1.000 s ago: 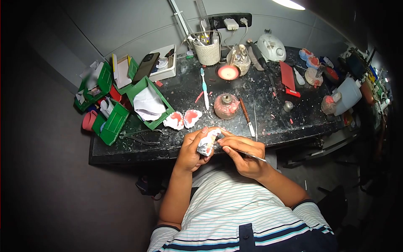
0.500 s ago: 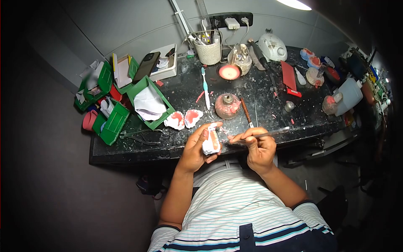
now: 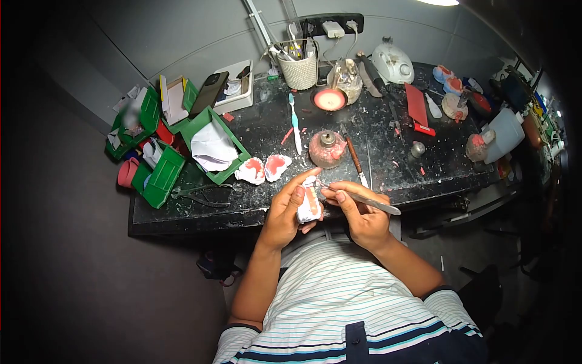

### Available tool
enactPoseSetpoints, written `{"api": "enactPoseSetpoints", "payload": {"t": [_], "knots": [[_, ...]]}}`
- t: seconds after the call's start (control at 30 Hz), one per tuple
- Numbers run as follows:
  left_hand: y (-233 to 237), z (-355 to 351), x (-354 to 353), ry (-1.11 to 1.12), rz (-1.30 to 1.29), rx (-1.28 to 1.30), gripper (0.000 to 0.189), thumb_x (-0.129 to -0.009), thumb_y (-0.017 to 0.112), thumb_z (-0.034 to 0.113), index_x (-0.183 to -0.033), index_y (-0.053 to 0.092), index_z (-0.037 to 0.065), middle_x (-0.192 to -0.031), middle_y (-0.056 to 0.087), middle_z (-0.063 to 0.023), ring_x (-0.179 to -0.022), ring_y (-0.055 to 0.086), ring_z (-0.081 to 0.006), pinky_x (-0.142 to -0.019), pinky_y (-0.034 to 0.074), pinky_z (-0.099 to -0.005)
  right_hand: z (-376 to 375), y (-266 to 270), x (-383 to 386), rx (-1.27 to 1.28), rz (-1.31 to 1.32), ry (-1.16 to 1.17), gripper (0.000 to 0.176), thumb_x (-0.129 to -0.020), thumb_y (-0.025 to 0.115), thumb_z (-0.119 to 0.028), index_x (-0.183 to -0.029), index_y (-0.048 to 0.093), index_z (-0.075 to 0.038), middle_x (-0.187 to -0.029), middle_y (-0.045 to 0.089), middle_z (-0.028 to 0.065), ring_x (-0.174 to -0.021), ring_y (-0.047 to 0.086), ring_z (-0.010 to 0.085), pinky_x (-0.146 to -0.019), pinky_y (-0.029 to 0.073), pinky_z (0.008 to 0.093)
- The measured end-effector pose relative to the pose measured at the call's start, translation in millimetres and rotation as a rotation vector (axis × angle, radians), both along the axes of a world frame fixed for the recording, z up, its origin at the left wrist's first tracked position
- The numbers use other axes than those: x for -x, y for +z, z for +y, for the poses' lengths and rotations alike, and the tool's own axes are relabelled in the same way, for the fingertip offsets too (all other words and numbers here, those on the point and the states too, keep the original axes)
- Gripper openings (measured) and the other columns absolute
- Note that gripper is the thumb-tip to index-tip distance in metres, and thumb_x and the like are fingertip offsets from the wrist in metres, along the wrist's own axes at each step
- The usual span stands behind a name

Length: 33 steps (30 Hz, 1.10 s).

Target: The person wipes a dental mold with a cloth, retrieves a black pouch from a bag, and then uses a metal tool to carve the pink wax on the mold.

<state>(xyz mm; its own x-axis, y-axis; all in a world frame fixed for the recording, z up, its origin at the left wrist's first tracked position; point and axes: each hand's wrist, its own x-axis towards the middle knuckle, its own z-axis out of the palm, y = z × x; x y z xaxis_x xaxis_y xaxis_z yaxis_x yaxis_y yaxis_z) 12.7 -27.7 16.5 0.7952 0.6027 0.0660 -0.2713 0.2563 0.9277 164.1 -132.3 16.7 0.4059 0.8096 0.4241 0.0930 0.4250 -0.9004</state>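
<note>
My left hand (image 3: 280, 217) is wrapped round a white plaster dental model (image 3: 305, 213) that carries pink wax and a row of teeth, thumb along its side. Between the fingers of my right hand (image 3: 371, 229) lies a slim metal wax carver (image 3: 381, 205), its broad end pointing right. The carver's other end reaches the upper part of the model; whether it touches is too small to tell. Just beyond my hands stand a round spirit lamp (image 3: 326, 151) smeared with pink and a wooden-handled knife (image 3: 353, 155). Two white plaster pieces with pink inside, one (image 3: 250, 171) beside the other (image 3: 277, 166), lie left of the lamp.
A toothbrush (image 3: 295, 124) lies behind the lamp, near a bowl (image 3: 330, 99) of pale wax. Green boxes (image 3: 241, 151) and pliers (image 3: 203, 195) occupy the left. A red wax sheet (image 3: 416, 104) and a plastic jug (image 3: 505, 138) are on the right.
My right hand has turned and moved slightly left, bringing the carver's working end up to the model. The carver's broad end now points down to the right. The model has shifted slightly.
</note>
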Motion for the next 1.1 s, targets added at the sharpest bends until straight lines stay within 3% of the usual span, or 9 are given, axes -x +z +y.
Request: {"api": "enactPoseSetpoints", "payload": {"t": [0.17, 0.23, 0.37, 0.43, 0.87, 0.93, 0.97, 1.03, 1.1], "knots": [[-0.5, -8.0, -6.1, 0.131, 0.081, -0.159, 0.050, -0.111, 0.041, 0.035, -0.144, 0.049, 0.000, -0.070, 0.059, -0.0059, -0.051, 0.051, -0.0076, -0.040, 0.038, -0.0204, 3.4, -4.5, 3.5, 0.031, 0.200, 0.122, 0.023, -0.104, 0.054, -0.004, -0.121, 0.061, 0.010, -0.115, 0.069, 0.0193, -0.108, 0.069, 0.0207, -0.094, 0.058, 0.0311], [-4.1, -10.3, -5.9, 0.202, 0.138, -0.255, 0.043, -0.111, 0.042, 0.029, -0.142, 0.054, 0.001, -0.081, 0.063, -0.0004, -0.067, 0.054, -0.0031, -0.058, 0.044, -0.0197, 1.8, -5.1, 6.7, 0.034, 0.378, 0.166, 0.023, -0.105, 0.052, -0.005, -0.120, 0.061, 0.011, -0.118, 0.067, 0.0196, -0.112, 0.067, 0.0218, -0.097, 0.058, 0.0321], [-3.8, -12.3, -6.3, 0.207, 0.155, -0.225, 0.042, -0.111, 0.043, 0.027, -0.141, 0.056, 0.000, -0.084, 0.064, 0.0008, -0.071, 0.054, -0.0021, -0.063, 0.044, -0.0193, 1.0, -4.8, 7.4, 0.035, 0.367, 0.144, 0.023, -0.106, 0.049, -0.006, -0.119, 0.060, 0.011, -0.118, 0.067, 0.0194, -0.112, 0.067, 0.0235, -0.098, 0.058, 0.0338], [-4.0, -14.0, -10.0, 0.250, 0.127, -0.288, 0.044, -0.111, 0.041, 0.030, -0.139, 0.055, -0.001, -0.069, 0.057, 0.0003, -0.050, 0.047, -0.0027, -0.040, 0.035, -0.0195, 0.4, -4.0, 7.5, 0.044, 0.358, 0.135, 0.023, -0.106, 0.049, -0.005, -0.119, 0.060, 0.011, -0.117, 0.067, 0.0194, -0.111, 0.067, 0.0238, -0.098, 0.058, 0.0339], [-5.4, -13.4, -8.9, 0.265, 0.130, -0.300, 0.042, -0.111, 0.042, 0.029, -0.137, 0.057, -0.001, -0.071, 0.057, 0.0011, -0.052, 0.048, -0.0026, -0.043, 0.036, -0.0194, 0.3, -5.3, 7.1, 0.051, 0.349, 0.126, 0.023, -0.106, 0.050, -0.006, -0.118, 0.060, 0.012, -0.117, 0.068, 0.0202, -0.110, 0.068, 0.0249, -0.097, 0.059, 0.0337], [-2.0, -13.0, -5.6, 0.232, 0.161, -0.271, 0.042, -0.111, 0.042, 0.027, -0.139, 0.056, -0.001, -0.090, 0.066, -0.0013, -0.077, 0.056, -0.0038, -0.069, 0.047, -0.0207, 0.3, -4.4, 7.4, 0.046, 0.316, 0.126, 0.024, -0.106, 0.050, -0.006, -0.118, 0.060, 0.011, -0.117, 0.068, 0.0202, -0.110, 0.068, 0.0250, -0.097, 0.059, 0.0337], [-2.9, -13.1, -6.9, 0.231, 0.160, -0.271, 0.042, -0.111, 0.042, 0.027, -0.139, 0.056, -0.001, -0.090, 0.066, -0.0013, -0.077, 0.056, -0.0038, -0.069, 0.047, -0.0207, 0.1, -3.5, 7.9, 0.042, 0.325, 0.125, 0.024, -0.106, 0.050, -0.006, -0.118, 0.060, 0.011, -0.116, 0.068, 0.0201, -0.110, 0.069, 0.0250, -0.097, 0.059, 0.0338], [-6.2, -13.9, -10.9, 0.277, 0.115, -0.316, 0.042, -0.111, 0.042, 0.029, -0.137, 0.057, -0.001, -0.071, 0.058, 0.0007, -0.052, 0.048, -0.0029, -0.043, 0.036, -0.0197, -0.2, -3.5, 8.0, 0.040, 0.334, 0.123, 0.024, -0.106, 0.050, -0.006, -0.118, 0.060, 0.011, -0.116, 0.068, 0.0201, -0.110, 0.069, 0.0250, -0.097, 0.059, 0.0339], [-6.5, -13.8, -10.9, 0.279, 0.118, -0.313, 0.042, -0.111, 0.042, 0.029, -0.137, 0.057, -0.001, -0.071, 0.058, 0.0008, -0.052, 0.048, -0.0028, -0.043, 0.036, -0.0197, 0.7, -4.7, 7.7, 0.043, 0.349, 0.125, 0.024, -0.106, 0.050, -0.006, -0.118, 0.060, 0.011, -0.116, 0.068, 0.0203, -0.109, 0.069, 0.0247, -0.097, 0.059, 0.0338]]}}
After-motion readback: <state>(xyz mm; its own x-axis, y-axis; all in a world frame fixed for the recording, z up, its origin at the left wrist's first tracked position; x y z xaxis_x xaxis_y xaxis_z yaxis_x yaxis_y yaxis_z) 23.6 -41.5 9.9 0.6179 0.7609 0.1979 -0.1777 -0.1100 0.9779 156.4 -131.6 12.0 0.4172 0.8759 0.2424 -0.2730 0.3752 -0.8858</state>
